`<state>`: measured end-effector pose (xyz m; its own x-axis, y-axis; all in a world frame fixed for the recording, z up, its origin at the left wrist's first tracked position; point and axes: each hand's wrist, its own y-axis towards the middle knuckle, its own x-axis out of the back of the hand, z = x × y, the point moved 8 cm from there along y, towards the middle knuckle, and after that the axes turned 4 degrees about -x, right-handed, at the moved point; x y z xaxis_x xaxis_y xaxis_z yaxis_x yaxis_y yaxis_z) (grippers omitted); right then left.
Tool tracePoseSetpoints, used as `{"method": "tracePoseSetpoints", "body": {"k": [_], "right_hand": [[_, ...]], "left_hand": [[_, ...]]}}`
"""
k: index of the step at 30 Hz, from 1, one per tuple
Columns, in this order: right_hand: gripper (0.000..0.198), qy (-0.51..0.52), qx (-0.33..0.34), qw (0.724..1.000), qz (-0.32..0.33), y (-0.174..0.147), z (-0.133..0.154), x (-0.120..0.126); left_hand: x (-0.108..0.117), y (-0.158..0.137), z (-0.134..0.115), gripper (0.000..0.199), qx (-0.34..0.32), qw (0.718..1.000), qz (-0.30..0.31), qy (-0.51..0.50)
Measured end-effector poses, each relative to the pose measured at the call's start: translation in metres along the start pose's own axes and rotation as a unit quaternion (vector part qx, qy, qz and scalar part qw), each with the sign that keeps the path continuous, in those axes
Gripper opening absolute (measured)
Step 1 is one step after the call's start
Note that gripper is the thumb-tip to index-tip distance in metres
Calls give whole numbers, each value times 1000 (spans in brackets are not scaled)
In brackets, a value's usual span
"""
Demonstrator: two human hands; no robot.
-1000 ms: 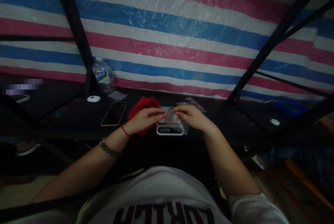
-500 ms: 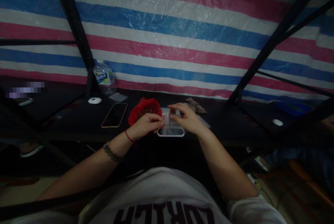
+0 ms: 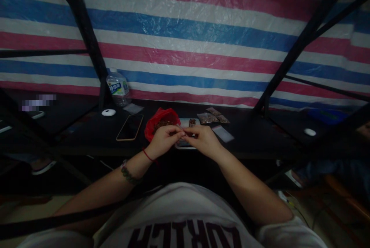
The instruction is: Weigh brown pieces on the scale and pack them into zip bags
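My left hand (image 3: 164, 139) and my right hand (image 3: 205, 139) meet fingertip to fingertip in the middle of the head view. Both pinch a small clear zip bag (image 3: 180, 127), mostly covered by the fingers. Below them lies a flat white-rimmed tray or scale (image 3: 185, 147), partly hidden by the hands. On its far part stands a small clear container (image 3: 192, 122) with brown bits in it. Just left of it, behind my left hand, an open red plastic bag (image 3: 150, 126) holds loose brown pieces.
Several filled small bags (image 3: 212, 117) lie right of the tray, near an unfilled zip bag (image 3: 223, 134). To the left are a phone (image 3: 130, 127), a white oval case (image 3: 108, 112), a clear bottle (image 3: 118, 88) and a clear packet (image 3: 133, 108). Black frame bars (image 3: 89, 39) flank the table.
My right hand has come down and left from above the tray, its fingers closing beside the left hand's on the zip bag. The view has shifted slightly.
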<state>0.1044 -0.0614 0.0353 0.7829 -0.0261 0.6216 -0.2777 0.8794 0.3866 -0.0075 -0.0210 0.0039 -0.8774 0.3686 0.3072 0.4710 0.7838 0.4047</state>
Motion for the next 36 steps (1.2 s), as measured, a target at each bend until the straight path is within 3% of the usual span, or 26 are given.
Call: {"method": "tracePoseSetpoints", "body": {"k": [3, 5, 10, 13, 17, 19, 23, 25, 29, 33, 36], "right_hand": [[22, 93, -14, 995, 42, 4, -15, -4], [20, 94, -34, 994, 37, 6, -22, -3], [16, -40, -28, 998, -40, 7, -12, -2], [16, -112, -14, 990, -87, 6, -5, -2], [13, -151, -44, 975, -157, 4, -14, 8], [7, -139, -25, 977, -162, 4, -16, 8], [26, -138, 71, 982, -112, 2, -5, -5], [27, -160, 83, 979, -92, 1, -3, -12], [22, -155, 63, 983, -75, 3, -8, -14], [21, -123, 35, 990, -55, 9, -15, -12], [28, -111, 4, 992, -57, 11, -20, -8]], "left_hand": [[0, -1, 0, 27, 3, 1000, 7, 3], [0, -1, -3, 26, -14, 1000, 4, 22], [2, -1, -7, 15, -42, 992, -36, 117], [6, -1, 0, 13, -14, 989, -63, 133], [10, -1, 11, 14, 27, 990, -70, 122], [8, 0, 15, 13, 43, 992, -55, 108], [6, 1, 20, 13, 60, 993, -44, 97], [6, 1, 20, 15, 55, 991, -48, 115], [1, -1, 6, 19, 0, 984, -18, 176], [3, -3, -27, 19, -134, 958, 16, 253], [6, -5, -43, 57, -221, 919, 33, 326]]}}
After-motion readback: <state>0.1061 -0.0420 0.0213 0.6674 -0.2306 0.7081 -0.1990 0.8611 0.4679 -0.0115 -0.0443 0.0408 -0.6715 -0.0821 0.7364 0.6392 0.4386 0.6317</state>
